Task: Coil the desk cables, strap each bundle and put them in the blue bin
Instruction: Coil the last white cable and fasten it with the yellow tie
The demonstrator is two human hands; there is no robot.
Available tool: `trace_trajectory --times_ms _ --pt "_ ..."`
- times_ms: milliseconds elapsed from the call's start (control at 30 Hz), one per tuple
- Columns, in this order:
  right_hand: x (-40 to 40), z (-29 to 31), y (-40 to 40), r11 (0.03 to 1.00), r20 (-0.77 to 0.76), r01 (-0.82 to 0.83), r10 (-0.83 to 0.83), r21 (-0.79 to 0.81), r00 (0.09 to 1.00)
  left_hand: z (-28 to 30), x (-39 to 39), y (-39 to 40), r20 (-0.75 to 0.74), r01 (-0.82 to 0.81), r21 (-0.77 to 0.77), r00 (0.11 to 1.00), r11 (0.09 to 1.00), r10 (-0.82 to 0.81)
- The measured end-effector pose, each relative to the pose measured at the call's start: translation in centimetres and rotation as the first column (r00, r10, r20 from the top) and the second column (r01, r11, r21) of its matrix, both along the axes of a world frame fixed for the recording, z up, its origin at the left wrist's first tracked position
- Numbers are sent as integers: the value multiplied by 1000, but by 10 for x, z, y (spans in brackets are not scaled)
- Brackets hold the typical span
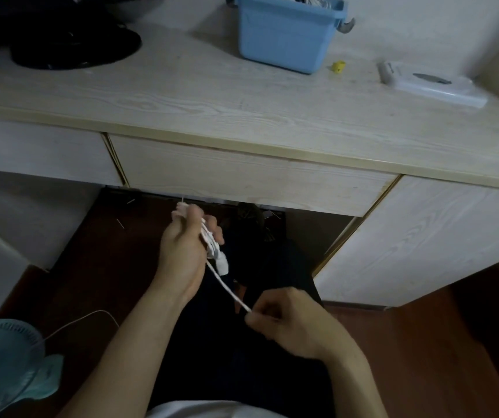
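Below the table (242, 95) edge, in front of the closed drawer (251, 173), the left hand (186, 251) is closed around a small coil of white cable (210, 241), with a white plug (222, 264) hanging just beneath the coil. One strand runs taut from the coil down to the right hand (287, 321), whose fingers are pinched shut on its end. On the table, the blue bin (287, 40) stands at the rear, apparently with cables inside; contents are partly cut off. A small yellow object (339, 67) lies just beside the bin. A white box (432, 84) rests further right. A teal fan (7, 363) stands on the floor at lower left.
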State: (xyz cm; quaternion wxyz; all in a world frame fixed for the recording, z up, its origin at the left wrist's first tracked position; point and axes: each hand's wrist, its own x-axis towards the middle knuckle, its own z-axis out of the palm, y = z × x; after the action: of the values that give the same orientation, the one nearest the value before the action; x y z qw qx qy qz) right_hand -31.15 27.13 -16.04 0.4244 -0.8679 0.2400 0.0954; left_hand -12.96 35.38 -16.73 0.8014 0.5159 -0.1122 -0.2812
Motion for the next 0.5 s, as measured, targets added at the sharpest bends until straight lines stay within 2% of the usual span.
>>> trace_trajectory --times_ms 67,100,167,233,300,367,433,500 --pt "2 6 5 998 98 -33 28 48 995 -9 -2 2 291 19 278 951 961 -103" --pt "2 9 6 997 161 -28 17 72 987 -13 -3 3 381 44 399 901 916 -209" --pt "2 13 6 997 273 20 -39 73 961 -15 -7 8 435 133 587 780 798 -450" --pt "2 15 5 994 383 104 -102 17 918 -12 -13 11 395 249 700 646 670 -653" --pt "2 14 4 979 457 206 -178 -12 871 -2 -21 14 197 478 703 581 527 -790" --pt "1 13 3 948 483 319 -278 -1 830 5 -25 17 15 654 640 513 402 -858" --pt "-1 12 -1 904 502 426 -360 -19 786 8 -25 17 -24 719 575 490 389 -871" --pt "-3 12 -6 886 511 464 -404 13 759 9 -25 14 -3 744 508 505 434 -863"
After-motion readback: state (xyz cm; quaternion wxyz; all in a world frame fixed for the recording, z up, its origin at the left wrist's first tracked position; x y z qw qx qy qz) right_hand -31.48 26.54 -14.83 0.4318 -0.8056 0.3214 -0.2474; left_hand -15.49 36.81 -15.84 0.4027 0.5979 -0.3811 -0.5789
